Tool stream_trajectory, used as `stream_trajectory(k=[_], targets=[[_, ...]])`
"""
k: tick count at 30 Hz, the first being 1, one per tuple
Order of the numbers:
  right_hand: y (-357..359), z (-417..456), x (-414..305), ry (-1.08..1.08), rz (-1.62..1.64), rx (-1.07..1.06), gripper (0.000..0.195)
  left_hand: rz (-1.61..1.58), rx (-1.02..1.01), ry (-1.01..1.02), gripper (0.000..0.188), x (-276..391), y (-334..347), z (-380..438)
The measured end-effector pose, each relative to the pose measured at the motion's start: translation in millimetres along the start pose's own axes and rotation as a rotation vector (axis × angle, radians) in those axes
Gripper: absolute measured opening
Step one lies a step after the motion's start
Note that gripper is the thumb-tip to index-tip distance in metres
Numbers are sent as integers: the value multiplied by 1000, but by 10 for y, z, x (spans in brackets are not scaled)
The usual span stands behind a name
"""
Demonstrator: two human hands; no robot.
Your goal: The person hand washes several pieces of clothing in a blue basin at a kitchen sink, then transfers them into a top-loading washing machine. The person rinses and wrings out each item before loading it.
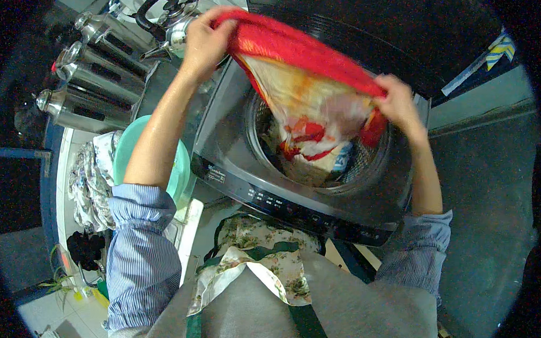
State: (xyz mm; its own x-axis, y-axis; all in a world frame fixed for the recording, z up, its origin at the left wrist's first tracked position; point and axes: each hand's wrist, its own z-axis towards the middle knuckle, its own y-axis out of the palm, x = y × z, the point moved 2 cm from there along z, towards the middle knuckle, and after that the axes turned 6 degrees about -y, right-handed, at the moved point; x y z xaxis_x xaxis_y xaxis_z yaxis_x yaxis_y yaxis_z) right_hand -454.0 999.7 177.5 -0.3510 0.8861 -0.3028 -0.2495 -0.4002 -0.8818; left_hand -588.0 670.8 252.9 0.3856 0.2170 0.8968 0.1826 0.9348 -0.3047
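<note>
My left hand grips one upper corner of a red and cream cloth. At the right, my right hand has hold of the same cloth's edge, slightly blurred. The red edge is stretched between both hands above a top-loading washing machine. Its lower part hangs into the round metal drum, where it hides much of the inside. More fabric, pale with some blue, lies in the drum beneath it; where one cloth ends and the other begins I cannot tell.
A steel kettle stands close by my left hand, with several steel canisters beside it. Left of the machine are a mint-green basin and patterned fabric. The machine's control panel faces my apron.
</note>
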Motion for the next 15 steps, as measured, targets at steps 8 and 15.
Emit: stream_trajectory(k=[8,15], targets=[[-222,-293,-88,216,-39,-278,19,373,-285,83,20,86,3,-125],[-474,-117,17,359,569,0,25,34,232,37,17,-42,-27,-187]])
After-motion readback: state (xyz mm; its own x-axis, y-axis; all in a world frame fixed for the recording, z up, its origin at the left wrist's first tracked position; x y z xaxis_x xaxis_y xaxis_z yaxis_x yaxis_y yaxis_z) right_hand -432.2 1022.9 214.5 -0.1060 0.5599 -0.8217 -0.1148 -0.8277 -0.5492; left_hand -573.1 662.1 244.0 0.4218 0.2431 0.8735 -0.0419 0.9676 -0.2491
